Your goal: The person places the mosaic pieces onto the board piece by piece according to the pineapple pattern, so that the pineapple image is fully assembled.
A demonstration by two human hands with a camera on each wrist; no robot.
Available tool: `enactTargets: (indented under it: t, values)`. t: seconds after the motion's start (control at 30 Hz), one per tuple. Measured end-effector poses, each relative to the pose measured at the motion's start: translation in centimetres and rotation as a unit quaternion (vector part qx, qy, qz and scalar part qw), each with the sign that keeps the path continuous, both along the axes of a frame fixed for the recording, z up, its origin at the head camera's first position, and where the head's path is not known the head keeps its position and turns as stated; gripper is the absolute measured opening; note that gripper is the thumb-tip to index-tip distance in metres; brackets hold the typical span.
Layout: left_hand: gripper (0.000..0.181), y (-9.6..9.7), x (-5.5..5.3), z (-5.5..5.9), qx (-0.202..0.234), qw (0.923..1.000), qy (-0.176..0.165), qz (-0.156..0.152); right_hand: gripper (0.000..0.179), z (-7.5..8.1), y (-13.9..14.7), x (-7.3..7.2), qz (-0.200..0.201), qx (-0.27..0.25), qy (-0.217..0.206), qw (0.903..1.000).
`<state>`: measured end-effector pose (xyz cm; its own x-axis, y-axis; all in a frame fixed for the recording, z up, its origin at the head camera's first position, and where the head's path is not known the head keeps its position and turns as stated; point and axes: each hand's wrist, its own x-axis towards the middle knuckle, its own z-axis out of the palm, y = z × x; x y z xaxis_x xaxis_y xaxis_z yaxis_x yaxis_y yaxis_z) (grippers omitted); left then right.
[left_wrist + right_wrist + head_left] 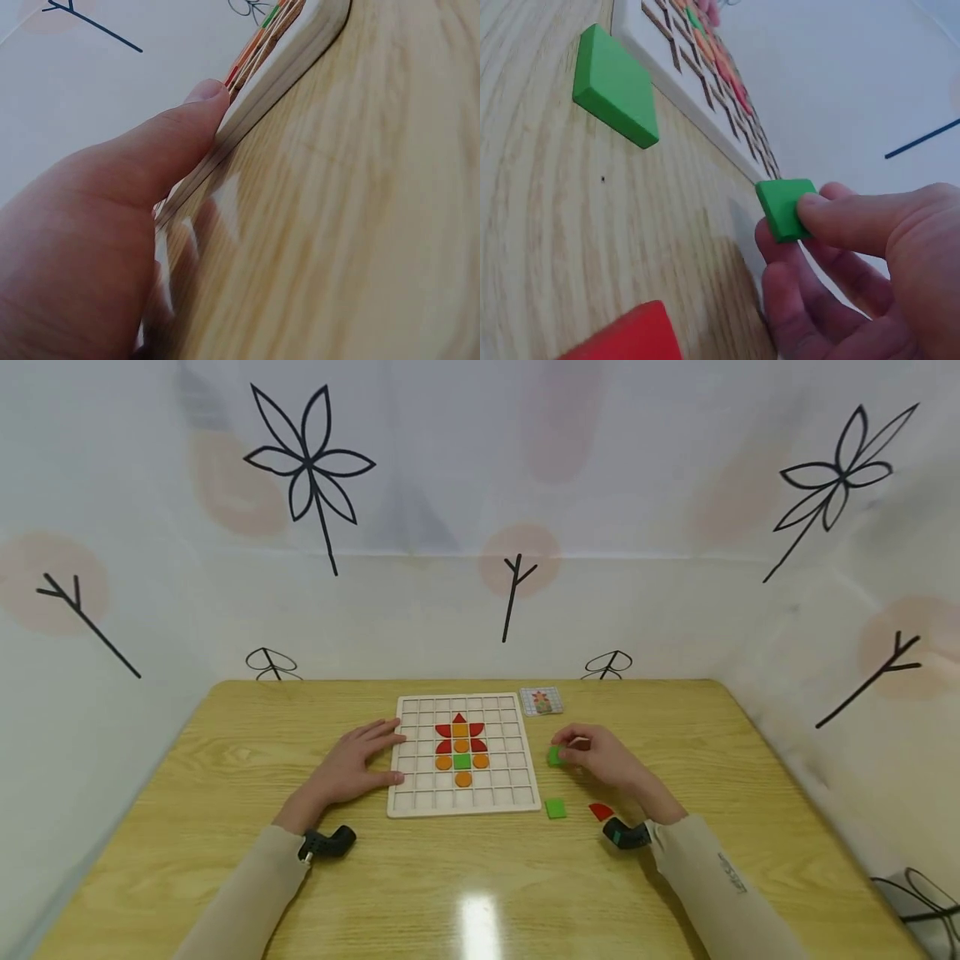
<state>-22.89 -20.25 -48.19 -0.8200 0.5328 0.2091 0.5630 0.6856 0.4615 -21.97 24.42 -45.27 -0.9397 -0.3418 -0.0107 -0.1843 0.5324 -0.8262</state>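
My right hand pinches a green square tile between thumb and fingers, just right of the board; in the right wrist view the tile is tilted above the tabletop. A white grid board lies flat in the middle of the table. On it, red, orange and green tiles form a figure, with a green square among orange discs. At the board's left edge rests my left hand, fingers spread and fairly straight, the thumb touching the side.
A second green square tile lies near the board's lower right corner, with a red quarter-round tile beside it. Behind the right hand is a small pattern card. A patterned white cloth hangs behind the wooden table.
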Motion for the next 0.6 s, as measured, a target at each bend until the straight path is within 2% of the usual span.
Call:
enactTargets:
  t: [0.2,0.37,0.6]
  values:
    - [0.07,0.0,0.2,-0.3,-0.006,0.9999,-0.009,0.001,0.011,-0.4,-0.4,0.5,-0.033,0.008,0.029,0.999]
    - [0.07,0.1,0.1,-0.2,-0.009,0.9999,-0.004,0.003,0.018,-0.5,-0.9,0.8,-0.036,-0.007,0.053,0.9979]
    - [0.07,-0.2,0.0,0.1,-0.011,0.9999,0.003,0.001,0.024,-0.1,-2.8,1.2,-0.025,-0.06,0.038,0.9972]
